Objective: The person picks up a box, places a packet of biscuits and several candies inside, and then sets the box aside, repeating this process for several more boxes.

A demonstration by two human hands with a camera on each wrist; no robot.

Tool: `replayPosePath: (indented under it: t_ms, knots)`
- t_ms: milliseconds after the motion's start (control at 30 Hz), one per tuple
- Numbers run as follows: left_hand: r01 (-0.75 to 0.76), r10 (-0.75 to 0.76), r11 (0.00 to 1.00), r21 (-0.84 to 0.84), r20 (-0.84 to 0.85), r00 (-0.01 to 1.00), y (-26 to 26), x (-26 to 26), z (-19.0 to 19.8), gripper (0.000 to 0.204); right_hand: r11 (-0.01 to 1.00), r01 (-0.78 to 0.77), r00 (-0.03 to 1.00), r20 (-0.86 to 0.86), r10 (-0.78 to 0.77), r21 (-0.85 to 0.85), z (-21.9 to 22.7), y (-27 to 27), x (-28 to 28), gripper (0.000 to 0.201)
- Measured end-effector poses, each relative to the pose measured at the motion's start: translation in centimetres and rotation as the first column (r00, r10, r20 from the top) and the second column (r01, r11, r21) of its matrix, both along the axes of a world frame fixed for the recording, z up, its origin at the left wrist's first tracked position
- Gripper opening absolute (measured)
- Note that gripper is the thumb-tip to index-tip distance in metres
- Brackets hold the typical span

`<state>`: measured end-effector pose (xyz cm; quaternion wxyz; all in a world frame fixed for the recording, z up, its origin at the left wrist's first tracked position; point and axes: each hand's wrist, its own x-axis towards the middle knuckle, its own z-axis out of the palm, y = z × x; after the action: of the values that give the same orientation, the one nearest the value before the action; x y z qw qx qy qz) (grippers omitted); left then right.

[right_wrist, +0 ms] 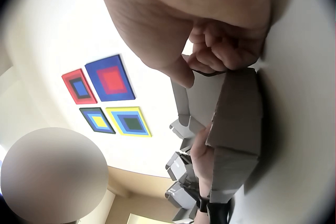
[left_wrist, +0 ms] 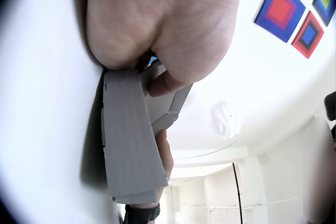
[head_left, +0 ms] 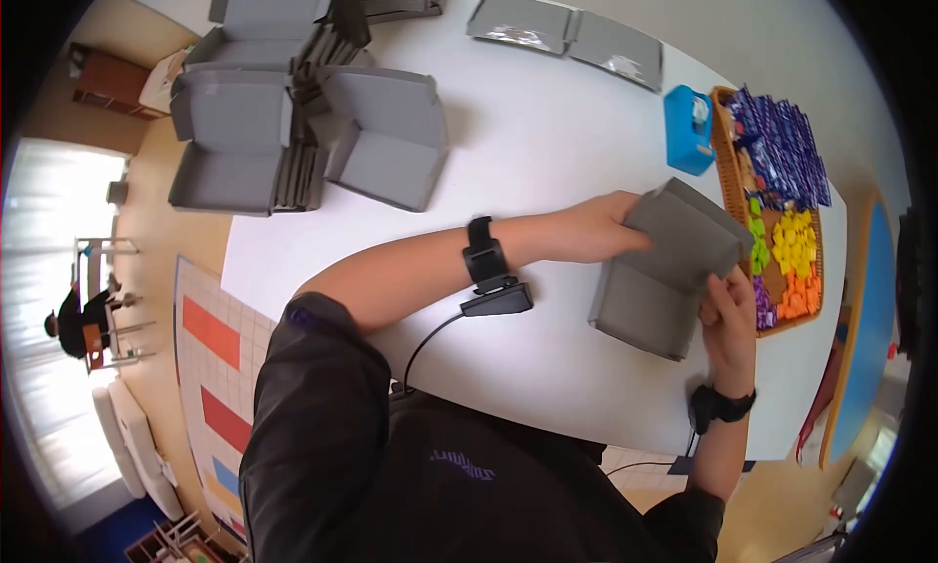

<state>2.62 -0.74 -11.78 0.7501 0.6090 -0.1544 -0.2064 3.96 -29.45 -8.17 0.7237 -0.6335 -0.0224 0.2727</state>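
A grey cardboard box (head_left: 640,311) stands on the white table in front of me, its lid (head_left: 682,229) raised. My left hand (head_left: 594,229) grips the lid's left side, thumb on the inner face and fingers behind it. At the box's right side, my right hand (head_left: 731,319) holds the edge where lid and base meet, fingers curled. In the left wrist view, the box's side wall (left_wrist: 128,135) rests close along the table below the left palm. The right wrist view shows the right thumb against the lid and the box's opposite wall (right_wrist: 239,114).
A wicker basket (head_left: 725,152) of colourful wrapped packets stands right, beside a blue container (head_left: 690,130). Several open grey boxes (head_left: 230,123) are stacked far left, one more box (head_left: 391,162) near them. Two flat grey pieces (head_left: 616,47) lie along the back edge.
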Motion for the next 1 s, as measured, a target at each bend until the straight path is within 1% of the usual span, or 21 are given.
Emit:
replayPosePath:
  t_ms: [67, 133, 233, 333, 433, 533, 733, 833, 867, 933, 967, 1000]
  knots:
    - [0.000, 0.001, 1.000, 0.019, -0.040, 0.999, -0.1, 0.0, 0.5, 0.043, 1.000, -0.007, 1.000, 0.007, 0.007, -0.003, -0.3, -0.2, 0.3, 0.008]
    - [-0.006, 0.005, 1.000, -0.011, -0.036, 0.999, -0.2, -0.2, 0.4, 0.043, 1.000, -0.010, 1.000, 0.014, 0.010, -0.004, -0.4, -0.4, 0.3, 0.009]
    - [-0.001, 0.000, 1.000, -0.020, -0.046, 0.999, -0.2, -0.2, 0.8, 0.043, 1.000, -0.009, 1.000, 0.018, 0.009, -0.007, -0.2, -0.3, 0.2, 0.018]
    - [0.009, -0.008, 1.000, 0.018, -0.047, 0.999, 0.0, -0.2, 1.2, 0.043, 0.989, 0.143, 0.990, 0.027, -0.142, -0.036, 1.5, 2.0, -0.7, 0.030]
    - [0.004, -0.001, 0.999, 0.045, -0.050, 0.999, 0.0, -0.2, 1.3, 0.044, 0.997, 0.071, 0.997, 0.024, -0.070, -0.014, 1.3, 1.2, -0.4, 0.037]
    - [-0.003, 0.005, 0.999, 0.039, -0.051, 0.999, -0.2, -0.1, 1.0, 0.045, 0.999, 0.009, 1.000, 0.005, -0.009, 0.031, -1.3, -0.8, 0.5, 0.035]
    - [-0.106, 0.107, 0.994, 0.034, -0.026, 0.994, -0.6, -0.6, 2.1, 0.051, 0.998, 0.039, 0.999, 0.020, -0.040, 0.056, -0.7, 0.2, 0.1, 0.030]
    - [-0.146, 0.144, 0.987, 0.059, 0.038, 0.989, -0.4, -0.8, 3.1, 0.053, 0.997, -0.004, 0.998, 0.066, -0.001, 0.083, -1.2, -0.2, 0.5, 0.027]
    - [-0.159, 0.154, 0.984, 0.075, 0.062, 0.986, -0.3, -1.1, 3.9, 0.054, 0.996, -0.061, 0.995, 0.085, 0.055, 0.068, -1.7, -0.7, 0.8, 0.027]
    - [-0.198, 0.194, 0.975, 0.096, 0.051, 0.980, 0.1, -1.9, 5.4, 0.053, 0.986, -0.165, 0.980, 0.118, 0.160, 0.033, -2.6, -1.7, 1.2, 0.025]
    - [-0.213, 0.209, 0.971, 0.105, 0.044, 0.977, 0.6, -2.5, 6.2, 0.052, 0.976, -0.216, 0.962, 0.165, 0.215, -0.013, -2.2, -1.4, 0.9, 0.025]
    - [-0.246, 0.235, 0.956, 0.160, 0.088, 0.968, 1.4, -3.1, 6.6, 0.054, 0.963, -0.261, 0.940, 0.210, 0.268, -0.062, -1.3, -0.9, 0.5, 0.025]
